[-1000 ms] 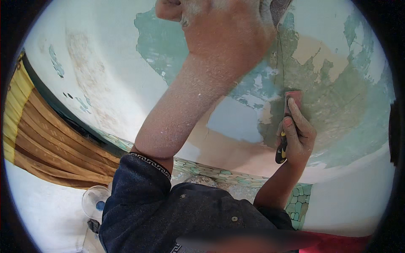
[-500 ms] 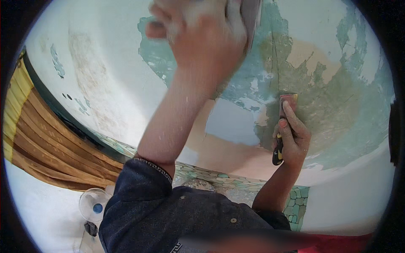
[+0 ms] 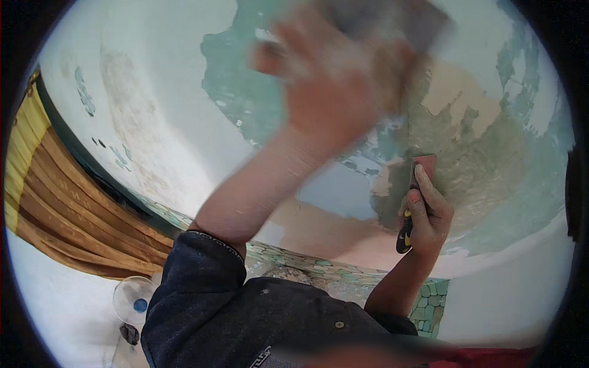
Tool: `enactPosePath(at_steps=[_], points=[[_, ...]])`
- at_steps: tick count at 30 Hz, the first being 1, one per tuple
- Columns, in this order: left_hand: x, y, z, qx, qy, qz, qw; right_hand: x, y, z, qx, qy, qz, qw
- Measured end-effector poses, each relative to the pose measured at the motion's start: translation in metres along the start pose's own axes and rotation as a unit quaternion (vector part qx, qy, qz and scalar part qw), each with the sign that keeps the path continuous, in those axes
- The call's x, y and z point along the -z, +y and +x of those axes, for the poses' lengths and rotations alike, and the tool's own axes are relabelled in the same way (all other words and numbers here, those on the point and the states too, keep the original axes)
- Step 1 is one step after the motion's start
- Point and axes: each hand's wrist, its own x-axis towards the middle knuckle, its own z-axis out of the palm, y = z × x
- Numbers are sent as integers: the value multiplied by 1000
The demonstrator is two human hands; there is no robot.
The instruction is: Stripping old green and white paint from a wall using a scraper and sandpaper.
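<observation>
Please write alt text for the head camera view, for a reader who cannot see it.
A person's right hand presses a small scraper against a wall with peeling green and white paint, while the blurred left hand holds a flat tool high against it. A brown curtain and a fan are at lower left.

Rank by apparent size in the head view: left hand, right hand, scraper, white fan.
1. left hand, largest, but blurred and nearest the camera, so its size is inflated
2. right hand and white fan, look about alike, not ranked
3. scraper, smallest visible part; its handle is partly hidden in the right hand
</observation>
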Motion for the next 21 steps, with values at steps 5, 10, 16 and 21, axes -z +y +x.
enactPosePath(at_steps=[5, 10, 16, 21], points=[[32, -10, 35, 42, 53, -8, 998, -6, -3, 4, 2, 0, 34, 999], [26, -7, -49, 22, -20, -27, 999, -11, -4, 3, 35, 22, 42, 998], [30, -21, 14, 3, -63, -21, 998, -14, 1, 3, 43, 26, 27, 998], [29, -22, 58, -15, 66, -95, 993, -17, -1, 2, 29, 35, 51, 998]])
